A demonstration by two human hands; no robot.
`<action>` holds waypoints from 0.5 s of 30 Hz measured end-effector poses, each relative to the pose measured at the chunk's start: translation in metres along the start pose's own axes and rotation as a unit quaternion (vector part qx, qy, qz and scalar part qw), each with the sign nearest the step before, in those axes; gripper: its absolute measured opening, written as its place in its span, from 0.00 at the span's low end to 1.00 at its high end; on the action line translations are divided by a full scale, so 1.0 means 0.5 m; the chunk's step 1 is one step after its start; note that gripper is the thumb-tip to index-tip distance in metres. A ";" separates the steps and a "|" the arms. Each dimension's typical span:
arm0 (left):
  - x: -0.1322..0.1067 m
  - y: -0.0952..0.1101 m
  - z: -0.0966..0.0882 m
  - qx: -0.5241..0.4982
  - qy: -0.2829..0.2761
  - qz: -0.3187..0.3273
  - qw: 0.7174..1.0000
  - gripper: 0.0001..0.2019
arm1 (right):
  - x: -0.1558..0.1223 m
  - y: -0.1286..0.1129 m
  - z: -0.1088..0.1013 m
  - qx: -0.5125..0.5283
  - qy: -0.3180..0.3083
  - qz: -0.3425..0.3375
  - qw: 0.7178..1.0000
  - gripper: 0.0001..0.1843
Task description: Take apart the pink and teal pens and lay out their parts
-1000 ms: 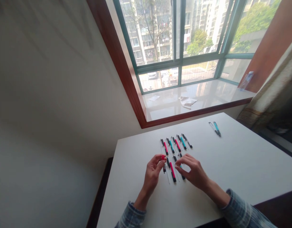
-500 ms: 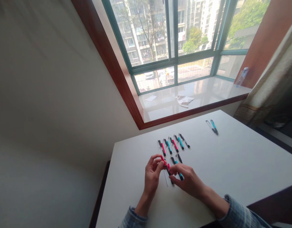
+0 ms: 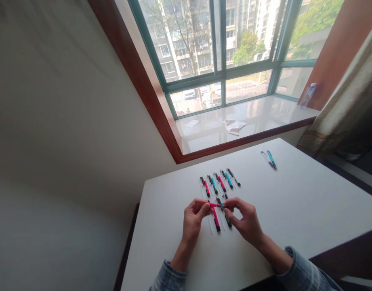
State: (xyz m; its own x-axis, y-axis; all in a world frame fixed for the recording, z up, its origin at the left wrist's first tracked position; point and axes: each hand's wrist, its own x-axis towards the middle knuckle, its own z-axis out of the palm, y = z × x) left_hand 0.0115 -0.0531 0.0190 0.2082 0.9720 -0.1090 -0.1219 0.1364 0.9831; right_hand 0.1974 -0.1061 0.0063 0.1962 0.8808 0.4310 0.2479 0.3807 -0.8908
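Note:
My left hand [image 3: 194, 218] and my right hand [image 3: 244, 218] hold one pink pen [image 3: 215, 205] between them, level and a little above the white table [image 3: 295, 210]. Each hand pinches one end with its fingertips. Just below the hands lie a pink pen [image 3: 216, 218] and some darker pen pieces [image 3: 226, 220]. Beyond them, a row of pink and teal pens [image 3: 219, 182] with black ends lies side by side.
Two more pens [image 3: 269, 158] lie apart at the table's far right. Behind the table runs a white window sill [image 3: 264, 117] with a crumpled cloth [image 3: 234, 126] and a plastic bottle [image 3: 307, 96]. A curtain [image 3: 349, 109] hangs at the right.
My right hand has come in from the pens on the table and taken the other end of the pink pen. The pen now lies level between both hands.

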 end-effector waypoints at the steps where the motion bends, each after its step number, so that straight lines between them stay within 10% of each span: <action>1: -0.002 -0.001 0.005 -0.001 -0.019 -0.015 1.000 0.16 | 0.000 0.001 -0.005 0.028 0.014 0.021 0.999 0.05; 8: -0.010 -0.003 0.038 0.036 -0.163 -0.079 0.983 0.16 | -0.037 -0.006 -0.030 0.180 0.017 0.094 0.979 0.10; 15: -0.006 -0.003 0.038 0.027 -0.165 -0.070 0.983 0.14 | -0.050 -0.020 -0.035 0.207 0.061 0.105 0.971 0.10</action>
State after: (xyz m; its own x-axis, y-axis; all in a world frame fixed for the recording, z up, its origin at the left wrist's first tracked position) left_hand 0.0293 -0.0598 0.0208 0.5233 0.8284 -0.1998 -0.0193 0.2459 0.9691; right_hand 0.2069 -0.1366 0.0069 0.3180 0.9210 0.2248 -0.2068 0.2988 -0.9316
